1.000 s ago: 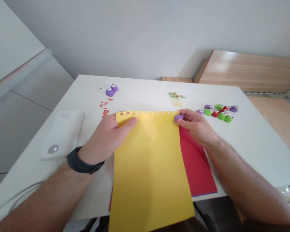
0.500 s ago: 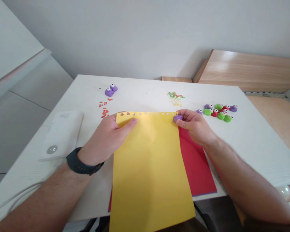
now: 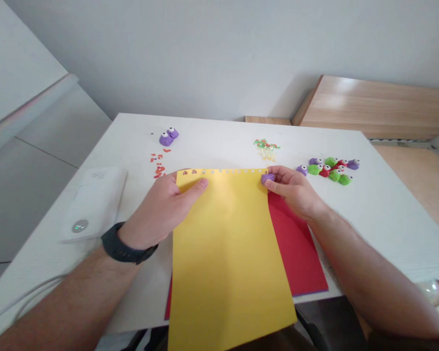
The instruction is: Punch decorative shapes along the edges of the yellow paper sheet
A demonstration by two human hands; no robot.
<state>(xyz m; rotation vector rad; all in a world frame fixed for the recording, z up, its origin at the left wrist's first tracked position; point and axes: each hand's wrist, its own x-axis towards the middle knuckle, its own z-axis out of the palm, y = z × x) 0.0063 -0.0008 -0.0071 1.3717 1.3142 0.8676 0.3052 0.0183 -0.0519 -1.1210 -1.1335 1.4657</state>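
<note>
A yellow sheet of paper (image 3: 227, 253) hangs toward me, with a row of small punched holes along its top edge. My left hand (image 3: 168, 204) pinches its upper left part, thumb in front and fingers hidden behind. At the top right corner, my right hand (image 3: 290, 187) is closed on a small purple craft punch (image 3: 267, 179), which sits over the paper's edge. Beneath the yellow sheet lies red paper (image 3: 296, 248) with a thin purple edge showing under it.
Two purple punches (image 3: 166, 138) stand back left, near red paper bits (image 3: 159, 170). Green, red and yellow bits (image 3: 266, 147) lie at the back. Several purple, green and red punches (image 3: 325, 170) cluster at the right. A flat white device (image 3: 91, 204) and a cable (image 3: 32, 292) are at left.
The top right corner of the yellow paper, with the purple punch and my right hand, has shifted very slightly left. The left hand keeps its hold.
</note>
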